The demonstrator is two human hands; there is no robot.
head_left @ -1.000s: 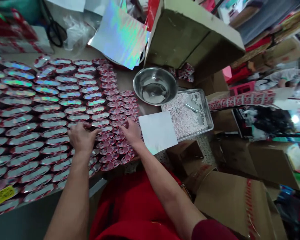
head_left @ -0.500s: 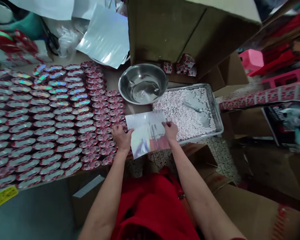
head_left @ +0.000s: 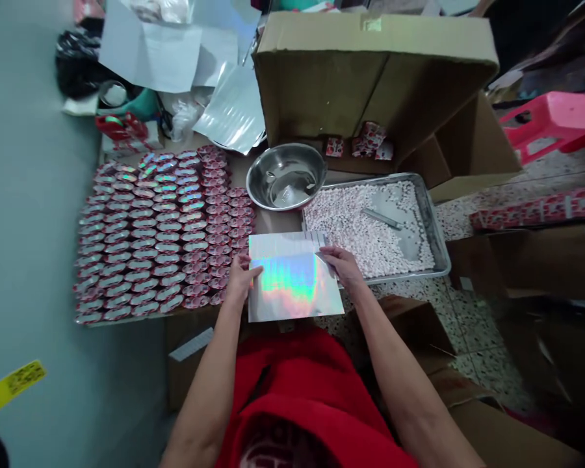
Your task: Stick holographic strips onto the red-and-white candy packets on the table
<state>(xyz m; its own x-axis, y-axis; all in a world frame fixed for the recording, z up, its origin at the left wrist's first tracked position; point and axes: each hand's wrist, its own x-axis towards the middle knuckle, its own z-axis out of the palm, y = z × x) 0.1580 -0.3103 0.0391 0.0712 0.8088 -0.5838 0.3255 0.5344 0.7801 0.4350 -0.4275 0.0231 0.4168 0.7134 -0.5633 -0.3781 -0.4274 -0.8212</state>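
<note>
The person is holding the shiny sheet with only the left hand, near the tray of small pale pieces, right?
Not only the left hand: the head view shows the right hand holding the shiny sheet too, near the tray.

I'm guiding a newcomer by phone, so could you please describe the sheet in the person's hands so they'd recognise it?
Find the big cardboard box up top, then the steel bowl below it. Below that, the left hand and right hand hold the holographic sheet. Unlike the silvery sheet left of the box, it shows a broad rainbow band.
</note>
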